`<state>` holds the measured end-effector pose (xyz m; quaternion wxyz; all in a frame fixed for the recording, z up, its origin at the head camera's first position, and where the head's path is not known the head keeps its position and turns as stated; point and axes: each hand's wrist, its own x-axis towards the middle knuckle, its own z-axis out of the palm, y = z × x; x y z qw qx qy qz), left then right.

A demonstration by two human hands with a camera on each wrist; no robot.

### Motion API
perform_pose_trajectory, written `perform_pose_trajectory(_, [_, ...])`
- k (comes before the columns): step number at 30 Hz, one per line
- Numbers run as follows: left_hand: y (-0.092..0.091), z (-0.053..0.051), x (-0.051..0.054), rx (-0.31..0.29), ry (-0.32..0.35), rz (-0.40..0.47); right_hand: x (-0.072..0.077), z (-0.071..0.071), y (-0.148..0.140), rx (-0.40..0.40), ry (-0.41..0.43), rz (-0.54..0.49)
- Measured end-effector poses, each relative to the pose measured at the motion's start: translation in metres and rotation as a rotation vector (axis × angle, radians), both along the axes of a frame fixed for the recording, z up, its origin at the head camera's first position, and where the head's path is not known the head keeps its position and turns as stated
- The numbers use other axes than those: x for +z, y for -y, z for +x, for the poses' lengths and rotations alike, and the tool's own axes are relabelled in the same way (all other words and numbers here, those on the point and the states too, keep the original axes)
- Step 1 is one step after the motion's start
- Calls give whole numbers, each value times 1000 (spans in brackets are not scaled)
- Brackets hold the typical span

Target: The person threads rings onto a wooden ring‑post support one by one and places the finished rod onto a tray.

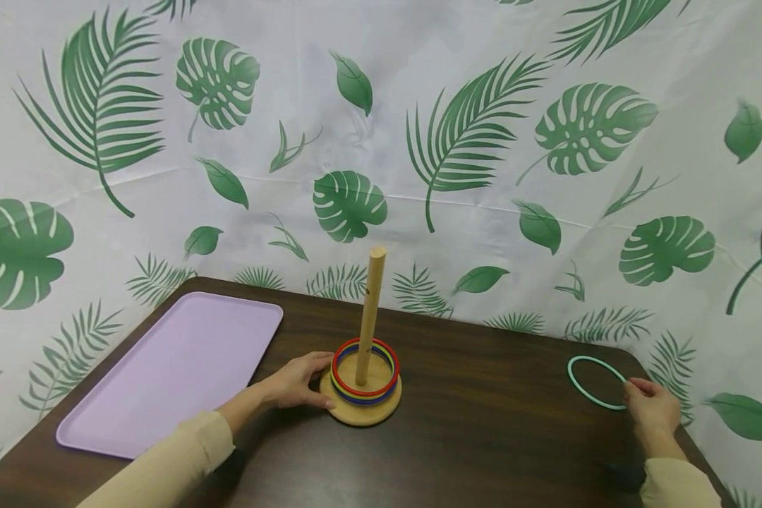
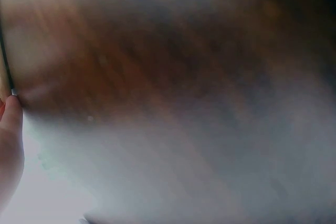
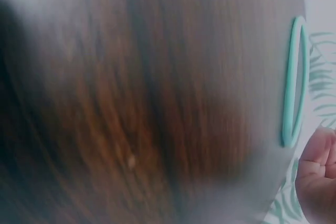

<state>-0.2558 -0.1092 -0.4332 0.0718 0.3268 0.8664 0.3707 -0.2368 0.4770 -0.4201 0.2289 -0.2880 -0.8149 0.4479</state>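
Observation:
A round wooden ring-toss stand (image 1: pixel 363 419) with an upright peg (image 1: pixel 371 303) rests on the table. Red (image 1: pixel 396 367), yellow and blue rings lie stacked around the foot of the peg. My left hand (image 1: pixel 295 384) grips the left side of the base, thumb in front and fingers farther back. Out to the right, my right hand (image 1: pixel 655 409) pinches the near edge of a mint-green ring (image 1: pixel 587 358). In the right wrist view that ring (image 3: pixel 288 87) appears nearly edge-on beside the hand. The left wrist view is blurred and shows only a fingertip (image 2: pixel 11 124) against an edge.
To the left, a lilac tray (image 1: pixel 184 374) lies on the dark wooden table (image 1: pixel 482 423). A white cloth with green leaf prints (image 1: pixel 451 141) hangs behind the table's far edge and down its sides.

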Motion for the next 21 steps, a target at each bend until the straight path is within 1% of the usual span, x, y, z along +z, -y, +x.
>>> perform_pose_trajectory(6, [0, 0, 1, -2, -2, 9, 3, 3, -7, -33, 102, 112])
perform_pose_trajectory(14, [0, 1, 1, -2, 5, 14, 0, -2, -10, -49, 177, 183])
perform_pose_trajectory(18, [-1, 1, 0, -3, 11, 25, 0, -3, -9, -44, 216, 176])
perform_pose_trajectory(21, [-1, 1, 0, -1, 7, 26, -1, -3, -9, -32, 232, 199])
